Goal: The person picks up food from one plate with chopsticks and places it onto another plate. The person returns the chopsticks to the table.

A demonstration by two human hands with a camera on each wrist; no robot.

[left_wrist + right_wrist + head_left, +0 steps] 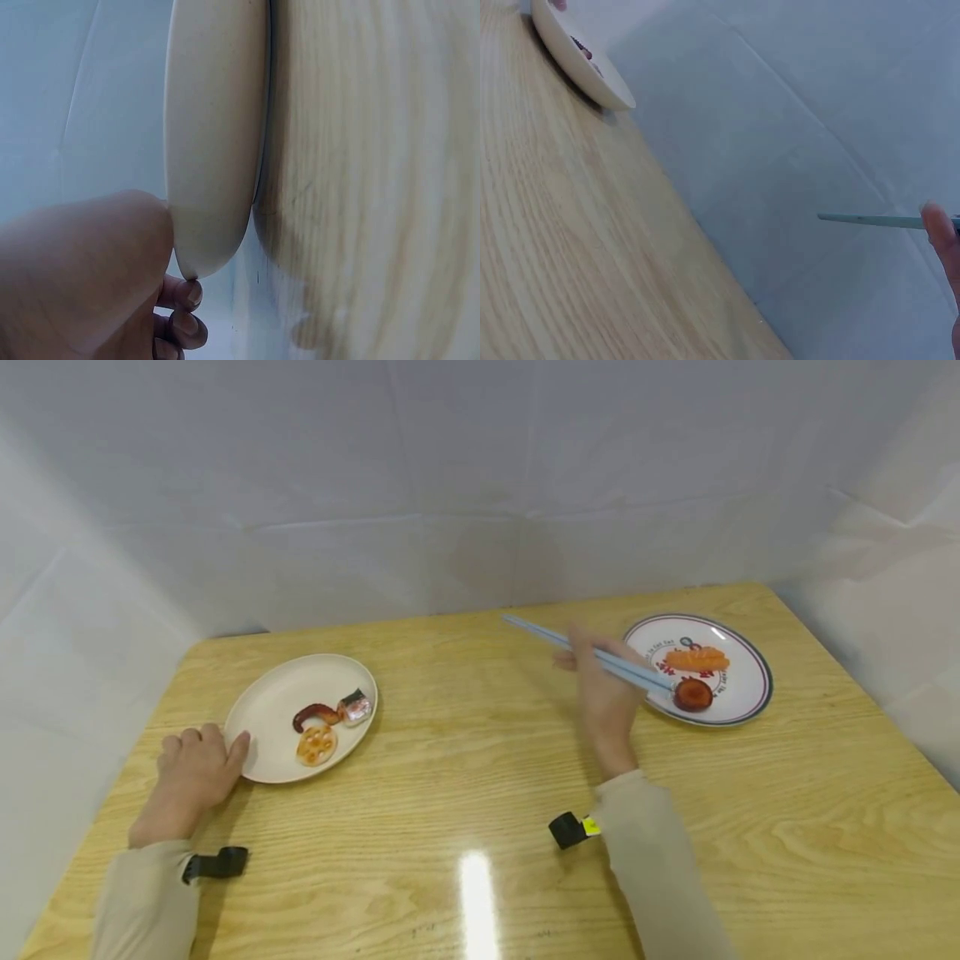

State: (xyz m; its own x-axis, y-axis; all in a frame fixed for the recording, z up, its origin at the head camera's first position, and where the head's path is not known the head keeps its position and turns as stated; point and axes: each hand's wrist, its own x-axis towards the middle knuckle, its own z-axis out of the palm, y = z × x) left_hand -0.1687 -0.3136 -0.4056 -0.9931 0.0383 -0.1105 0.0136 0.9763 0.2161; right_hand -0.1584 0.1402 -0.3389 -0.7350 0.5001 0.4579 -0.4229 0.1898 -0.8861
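Note:
My right hand [606,693] holds a pair of light blue chopsticks [543,632]. Their right ends reach a round brown food piece [693,695] on a white plate with a dark rim [738,714]; whether they pinch it I cannot tell. Beside that piece lies orange sushi [697,659]. At the left, my left hand [197,768] pinches the edge of a cream plate [262,710], thumb at the rim and fingertips [187,324] below it in the left wrist view. On this plate lie a curved brown tentacle-like piece [315,715], a dark-banded piece [355,707] and a yellowish round slice [317,745].
Both plates stand on a light wooden table [420,735], far apart. White sheeting [465,460] hangs behind the table and along both sides. Each wrist wears a black strapped camera, such as the left wrist camera [225,862].

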